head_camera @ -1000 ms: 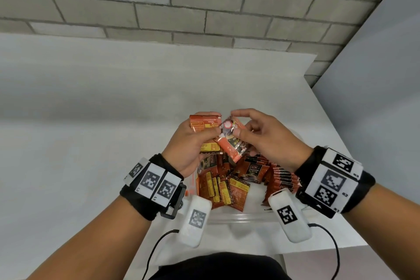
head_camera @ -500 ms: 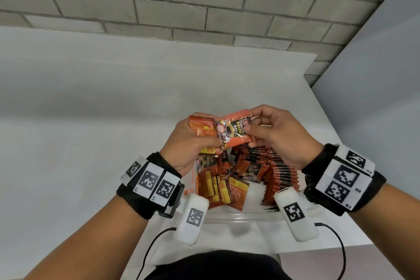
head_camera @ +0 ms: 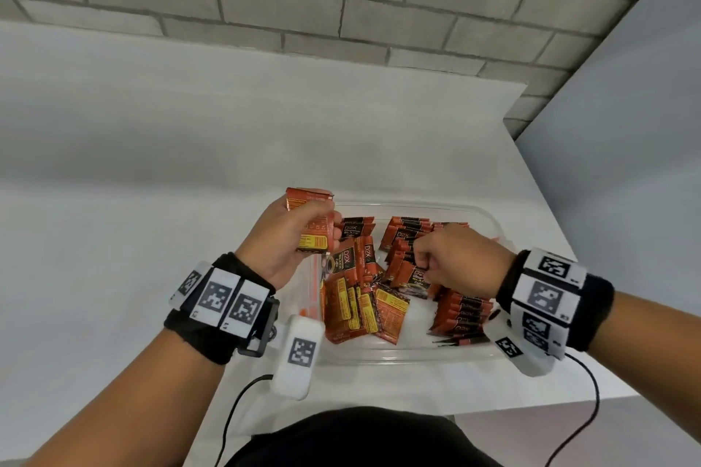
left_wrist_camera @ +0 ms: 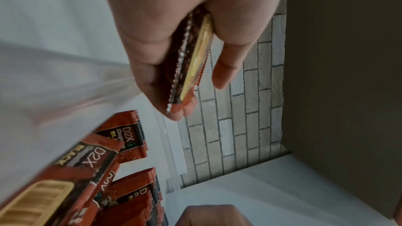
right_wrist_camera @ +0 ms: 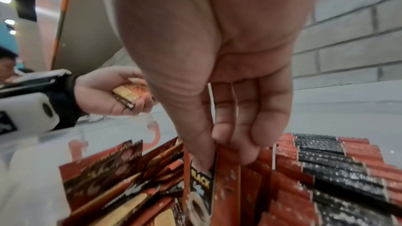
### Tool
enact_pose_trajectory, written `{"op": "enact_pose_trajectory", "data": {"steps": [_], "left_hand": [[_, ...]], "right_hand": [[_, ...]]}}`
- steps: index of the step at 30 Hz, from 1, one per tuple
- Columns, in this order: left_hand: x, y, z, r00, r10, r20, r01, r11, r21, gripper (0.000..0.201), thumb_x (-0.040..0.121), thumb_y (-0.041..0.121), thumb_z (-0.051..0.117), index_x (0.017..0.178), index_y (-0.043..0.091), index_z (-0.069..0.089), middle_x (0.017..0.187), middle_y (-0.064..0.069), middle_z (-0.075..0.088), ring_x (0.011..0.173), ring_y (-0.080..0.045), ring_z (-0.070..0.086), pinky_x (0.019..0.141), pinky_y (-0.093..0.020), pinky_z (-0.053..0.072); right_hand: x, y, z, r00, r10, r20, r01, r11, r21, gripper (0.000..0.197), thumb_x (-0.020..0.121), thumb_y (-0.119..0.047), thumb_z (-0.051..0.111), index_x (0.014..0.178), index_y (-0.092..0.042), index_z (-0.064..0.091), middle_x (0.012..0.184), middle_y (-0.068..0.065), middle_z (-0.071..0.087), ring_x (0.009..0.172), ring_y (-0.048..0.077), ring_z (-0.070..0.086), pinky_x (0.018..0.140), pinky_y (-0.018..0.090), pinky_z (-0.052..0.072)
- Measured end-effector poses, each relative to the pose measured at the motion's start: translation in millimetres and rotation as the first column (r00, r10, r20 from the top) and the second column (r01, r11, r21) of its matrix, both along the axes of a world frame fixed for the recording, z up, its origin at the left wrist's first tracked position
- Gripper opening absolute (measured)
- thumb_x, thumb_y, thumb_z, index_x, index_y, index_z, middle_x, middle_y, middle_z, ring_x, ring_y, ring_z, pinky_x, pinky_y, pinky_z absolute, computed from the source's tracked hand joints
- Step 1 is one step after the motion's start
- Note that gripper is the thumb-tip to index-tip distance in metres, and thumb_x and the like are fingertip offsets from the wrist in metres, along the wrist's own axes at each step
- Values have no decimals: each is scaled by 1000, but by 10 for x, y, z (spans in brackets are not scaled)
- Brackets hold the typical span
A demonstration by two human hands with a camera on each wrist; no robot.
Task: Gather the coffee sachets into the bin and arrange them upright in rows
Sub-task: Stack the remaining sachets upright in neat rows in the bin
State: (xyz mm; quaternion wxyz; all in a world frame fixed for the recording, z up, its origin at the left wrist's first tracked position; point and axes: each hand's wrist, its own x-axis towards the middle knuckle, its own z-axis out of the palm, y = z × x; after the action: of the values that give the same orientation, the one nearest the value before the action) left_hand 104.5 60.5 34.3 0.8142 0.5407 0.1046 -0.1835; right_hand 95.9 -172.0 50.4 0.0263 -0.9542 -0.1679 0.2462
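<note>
A clear plastic bin (head_camera: 413,361) on the white table holds orange-and-black coffee sachets. Several stand upright in rows (head_camera: 461,309) along its right side (right_wrist_camera: 330,169). Others lie loose in a pile (head_camera: 364,309) on its left (right_wrist_camera: 121,180). My left hand (head_camera: 326,233) is raised over the bin's left rim and grips a small stack of sachets (head_camera: 308,218), seen edge-on in the left wrist view (left_wrist_camera: 189,61). My right hand (head_camera: 421,263) is down in the bin; thumb and fingers (right_wrist_camera: 217,149) pinch the top of one upright sachet (right_wrist_camera: 201,183) beside the rows.
A grey brick wall (head_camera: 341,8) runs behind the table and a grey partition (head_camera: 626,125) stands to the right. The table's front edge (head_camera: 531,404) is near my body. The bin has an orange latch (right_wrist_camera: 155,133) on its left. A person (right_wrist_camera: 6,64) is far off.
My right hand has dropped from beside the left hand's stack down into the bin and now pinches a sachet by the rows. The left hand still holds its stack above the bin.
</note>
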Motion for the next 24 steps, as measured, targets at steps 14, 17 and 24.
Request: {"op": "enact_pose_trajectory", "data": {"steps": [14,17,24], "left_hand": [[-5,18,-17,1000,-2,-9,2,1000,3,17,89,11,61,105,5,58,79,-10,68,62,-20,65,61,-30,57],[-6,22,-9,1000,-6,-9,6,1000,-8,17,90,10,60,105,5,58,79,-12,67,61,-19,64,58,-29,57],[3,28,-15,1000,3,-13,-3,1000,-22,16,90,10,59,105,5,58,79,-11,68,63,-21,65,62,-31,57]], "right_hand": [[59,156,-84,990,137,21,-125,948,-292,10,83,-2,53,76,-9,55,75,6,57,65,21,54,56,30,45],[68,186,-80,989,147,22,-132,934,-332,27,83,-6,58,64,-14,41,67,1,45,56,16,44,48,27,38],[59,194,-45,985,167,38,-142,923,-358,10,89,-10,53,81,-13,47,68,-2,39,59,16,42,46,25,32]]}}
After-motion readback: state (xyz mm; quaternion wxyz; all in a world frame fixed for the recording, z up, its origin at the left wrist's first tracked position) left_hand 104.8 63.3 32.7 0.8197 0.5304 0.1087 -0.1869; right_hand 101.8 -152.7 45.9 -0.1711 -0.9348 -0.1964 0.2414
